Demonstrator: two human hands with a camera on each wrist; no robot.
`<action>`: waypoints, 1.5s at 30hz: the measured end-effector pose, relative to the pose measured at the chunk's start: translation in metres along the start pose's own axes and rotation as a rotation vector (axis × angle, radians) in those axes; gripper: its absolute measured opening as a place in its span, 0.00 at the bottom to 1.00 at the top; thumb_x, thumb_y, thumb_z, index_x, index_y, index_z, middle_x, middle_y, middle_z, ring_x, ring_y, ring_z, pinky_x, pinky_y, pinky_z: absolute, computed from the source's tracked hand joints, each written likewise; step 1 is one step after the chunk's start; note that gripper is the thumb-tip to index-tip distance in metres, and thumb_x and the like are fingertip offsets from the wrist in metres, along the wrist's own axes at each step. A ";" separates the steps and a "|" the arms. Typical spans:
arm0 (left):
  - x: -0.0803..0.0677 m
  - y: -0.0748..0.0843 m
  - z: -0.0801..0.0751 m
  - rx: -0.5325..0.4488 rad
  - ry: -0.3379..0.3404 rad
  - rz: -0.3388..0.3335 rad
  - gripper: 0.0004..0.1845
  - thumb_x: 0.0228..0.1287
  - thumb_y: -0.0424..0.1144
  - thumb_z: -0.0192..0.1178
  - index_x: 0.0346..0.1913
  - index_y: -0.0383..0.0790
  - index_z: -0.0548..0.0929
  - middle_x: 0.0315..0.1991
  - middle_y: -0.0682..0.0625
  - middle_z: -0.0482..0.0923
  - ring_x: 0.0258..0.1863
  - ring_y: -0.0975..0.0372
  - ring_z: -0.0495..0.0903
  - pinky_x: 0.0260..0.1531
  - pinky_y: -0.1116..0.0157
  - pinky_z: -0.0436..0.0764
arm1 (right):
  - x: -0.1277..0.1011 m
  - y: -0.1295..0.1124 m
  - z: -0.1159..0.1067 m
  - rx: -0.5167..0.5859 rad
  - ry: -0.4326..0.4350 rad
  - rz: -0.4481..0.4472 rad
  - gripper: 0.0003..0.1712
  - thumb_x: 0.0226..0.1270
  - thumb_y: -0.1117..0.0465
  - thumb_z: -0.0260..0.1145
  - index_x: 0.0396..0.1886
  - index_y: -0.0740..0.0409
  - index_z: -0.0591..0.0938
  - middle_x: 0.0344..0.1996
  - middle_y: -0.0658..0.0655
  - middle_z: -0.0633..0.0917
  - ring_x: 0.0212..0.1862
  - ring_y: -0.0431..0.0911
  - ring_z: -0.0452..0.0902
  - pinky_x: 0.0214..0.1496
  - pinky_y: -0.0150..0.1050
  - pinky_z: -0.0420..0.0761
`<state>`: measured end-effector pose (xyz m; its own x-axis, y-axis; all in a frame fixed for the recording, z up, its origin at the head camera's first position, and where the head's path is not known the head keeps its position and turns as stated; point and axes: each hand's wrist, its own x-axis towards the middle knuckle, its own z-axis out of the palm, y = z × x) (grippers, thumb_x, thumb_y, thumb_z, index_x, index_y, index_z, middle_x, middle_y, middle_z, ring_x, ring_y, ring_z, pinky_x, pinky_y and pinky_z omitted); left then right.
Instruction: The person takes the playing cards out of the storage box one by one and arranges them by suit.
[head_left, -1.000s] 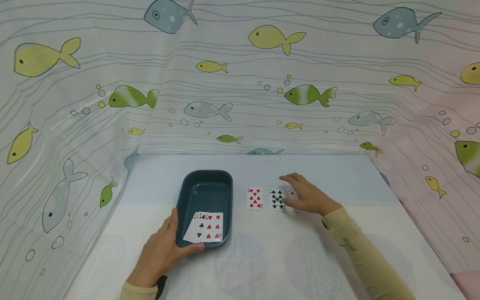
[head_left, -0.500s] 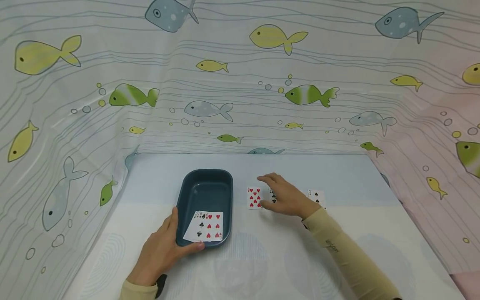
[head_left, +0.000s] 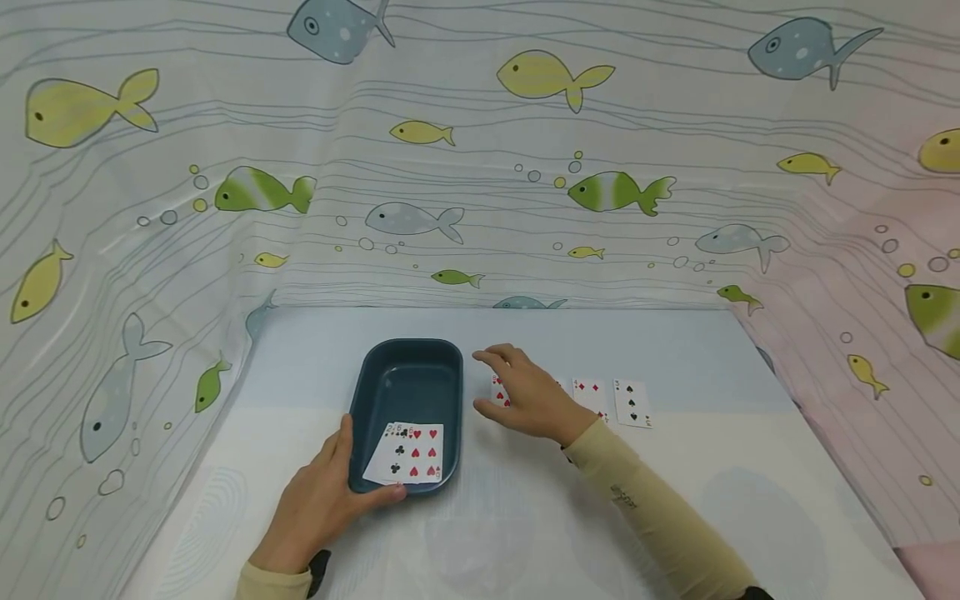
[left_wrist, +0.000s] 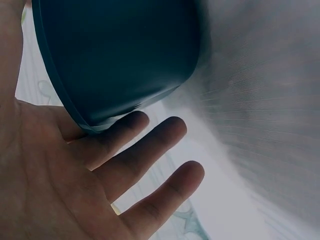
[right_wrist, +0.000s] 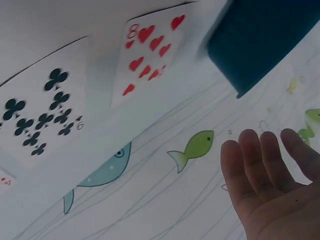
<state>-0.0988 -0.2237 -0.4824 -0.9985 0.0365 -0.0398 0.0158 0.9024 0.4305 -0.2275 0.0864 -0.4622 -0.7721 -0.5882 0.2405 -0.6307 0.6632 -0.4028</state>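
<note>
My left hand (head_left: 318, 492) lies at the near left corner of a dark blue tray (head_left: 411, 350), thumb at the near rim and fingers along the left side. In the left wrist view these fingers are nearly straight beside the tray wall. A fan of playing cards (head_left: 426, 454), six of hearts on top, lies inside the tray. My right hand (head_left: 528, 396) hovers holding nothing, fingers apart, above the eight of hearts (head_left: 498, 393). It partly hides that card; the nine of clubs (right_wrist: 47, 107) shows plainly only in the right wrist view.
The four of diamonds (head_left: 588, 392) and three of spades (head_left: 633, 404) continue the row of face-up cards to the right. A pale cloth (head_left: 510, 542) covers the table. Behind and beside it hangs a fish-print curtain (head_left: 480, 167).
My right hand has moved left along the row, from above the nine of clubs and four of diamonds to the eight of hearts, uncovering the right-hand cards. My left hand and the tray stay put.
</note>
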 end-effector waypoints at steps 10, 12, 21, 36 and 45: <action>0.001 -0.001 0.001 0.007 -0.013 -0.003 0.77 0.41 0.82 0.64 0.79 0.26 0.46 0.72 0.28 0.61 0.54 0.38 0.78 0.53 0.38 0.75 | 0.028 -0.036 0.000 0.050 0.025 -0.036 0.43 0.67 0.42 0.69 0.76 0.51 0.66 0.68 0.55 0.70 0.67 0.47 0.68 0.66 0.45 0.74; 0.001 -0.001 0.001 0.009 -0.011 0.000 0.77 0.41 0.82 0.64 0.79 0.26 0.46 0.72 0.28 0.61 0.54 0.39 0.78 0.53 0.38 0.75 | 0.032 -0.041 0.002 0.055 0.016 -0.052 0.43 0.67 0.42 0.70 0.76 0.51 0.66 0.67 0.55 0.70 0.67 0.47 0.68 0.66 0.44 0.74; 0.001 -0.002 0.000 0.020 0.015 0.028 0.76 0.42 0.82 0.63 0.78 0.25 0.49 0.71 0.28 0.63 0.52 0.39 0.79 0.51 0.39 0.76 | 0.040 -0.054 0.031 0.011 -0.076 -0.112 0.48 0.64 0.40 0.72 0.77 0.54 0.63 0.68 0.56 0.71 0.66 0.46 0.69 0.68 0.39 0.72; 0.000 -0.004 0.001 0.006 0.027 0.059 0.74 0.45 0.81 0.63 0.78 0.25 0.48 0.71 0.29 0.63 0.50 0.40 0.80 0.48 0.40 0.78 | 0.034 -0.071 0.062 -0.221 -0.261 -0.193 0.61 0.51 0.27 0.73 0.77 0.56 0.65 0.66 0.54 0.73 0.64 0.46 0.72 0.67 0.40 0.72; -0.001 -0.004 0.001 0.003 0.030 0.055 0.75 0.44 0.82 0.62 0.78 0.25 0.49 0.71 0.28 0.63 0.51 0.40 0.80 0.48 0.40 0.78 | 0.032 -0.081 0.066 -0.391 -0.315 -0.175 0.56 0.47 0.26 0.74 0.69 0.55 0.73 0.58 0.52 0.77 0.58 0.45 0.74 0.62 0.40 0.73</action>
<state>-0.0980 -0.2269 -0.4853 -0.9973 0.0729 0.0112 0.0707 0.9005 0.4290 -0.1965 -0.0168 -0.4805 -0.6298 -0.7763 -0.0269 -0.7764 0.6302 -0.0068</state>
